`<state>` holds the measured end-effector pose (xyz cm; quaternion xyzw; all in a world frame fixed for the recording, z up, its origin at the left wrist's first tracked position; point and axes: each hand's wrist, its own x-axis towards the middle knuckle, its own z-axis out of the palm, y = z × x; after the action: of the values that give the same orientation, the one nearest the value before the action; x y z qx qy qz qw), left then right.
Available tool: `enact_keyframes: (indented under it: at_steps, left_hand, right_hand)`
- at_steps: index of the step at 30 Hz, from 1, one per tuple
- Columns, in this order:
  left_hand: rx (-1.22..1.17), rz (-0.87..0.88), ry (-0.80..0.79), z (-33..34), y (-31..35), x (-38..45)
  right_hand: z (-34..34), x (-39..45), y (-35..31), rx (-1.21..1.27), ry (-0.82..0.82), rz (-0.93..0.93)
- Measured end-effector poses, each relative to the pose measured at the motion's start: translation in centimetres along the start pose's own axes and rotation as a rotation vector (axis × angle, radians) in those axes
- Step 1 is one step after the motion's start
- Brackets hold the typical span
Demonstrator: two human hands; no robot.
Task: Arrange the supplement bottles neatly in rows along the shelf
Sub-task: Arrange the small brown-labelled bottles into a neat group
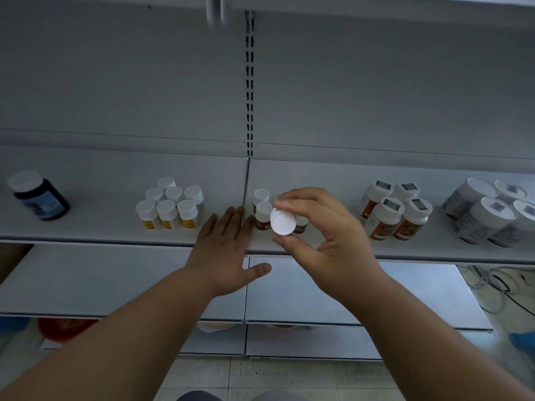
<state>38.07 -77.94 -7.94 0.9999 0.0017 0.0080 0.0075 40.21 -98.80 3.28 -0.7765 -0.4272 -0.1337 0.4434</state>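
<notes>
My right hand [324, 235] grips a small white-capped bottle [283, 222] by thumb and fingers, its cap facing me, just above the shelf's [86, 227] front edge. Behind it stand two dark-red bottles [263, 211] with white caps, and a third peeks out to the right of the held cap. My left hand [224, 250] lies flat with straight fingers on the shelf edge, just left of those bottles, holding nothing. A cluster of several yellow-label bottles [170, 205] stands further left.
A dark blue-label bottle [39, 196] stands alone at far left. Orange-label bottles [395, 211] and larger white jars [489, 214] are grouped at right. A slotted upright [249, 82] divides the back panel. Lower shelves [115, 279] and cables [498, 285] lie below.
</notes>
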Motion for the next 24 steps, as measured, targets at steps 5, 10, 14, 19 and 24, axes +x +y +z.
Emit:
enact_keyframes:
  at_steps: [5, 10, 14, 19, 24]
  left_hand:
    - [0.002, 0.000, 0.000, -0.1, 0.1, -0.1]
    - [0.025, 0.011, -0.007, 0.0, 0.2, -0.2]
    - [-0.018, 0.018, 0.000, -0.2, 0.0, -0.1]
    - [-0.409, -0.017, 0.094, -2.3, 0.1, -3.9]
    - [-0.532, -0.279, 0.219, -3.1, -2.6, -14.6]
  right_hand:
    - [-0.1, 1.0, -1.7, 0.555, -0.113, 0.659]
    - [0.1, 1.5, -1.8, 1.164, -0.179, 1.279]
    - [1.3, 1.1, -1.8, 0.984, -0.021, 1.091]
    - [2.1, 1.1, -2.7, 0.237, -0.070, 0.683]
    - [6.3, 0.9, -5.6, 0.158, -0.382, 0.431]
